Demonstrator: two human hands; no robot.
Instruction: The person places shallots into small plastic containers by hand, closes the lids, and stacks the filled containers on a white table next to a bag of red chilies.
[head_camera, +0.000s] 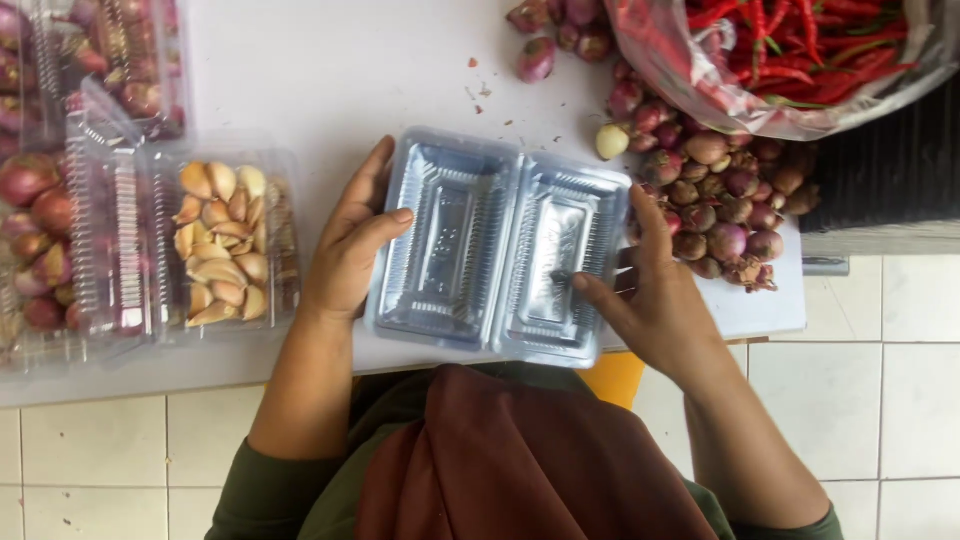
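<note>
From the head camera, an empty clear hinged plastic clamshell box (498, 248) lies opened flat at the near edge of the white table (330, 70), both halves facing up. The left hand (352, 240) rests on its left rim, fingers together and thumb laid over the edge. The right hand (655, 285) presses the right half, thumb on the inside and fingers loosely curved over the outer rim. The box looks thin, very light and springy, likely to slide or buckle, so the stiffer ribbed rims seem the best hold. A heap of red shallots (715, 195) lies just right of it, a clear bag of red chillies (790, 55) beyond. To the left stands a clear box of peeled garlic cloves (222, 240).
</note>
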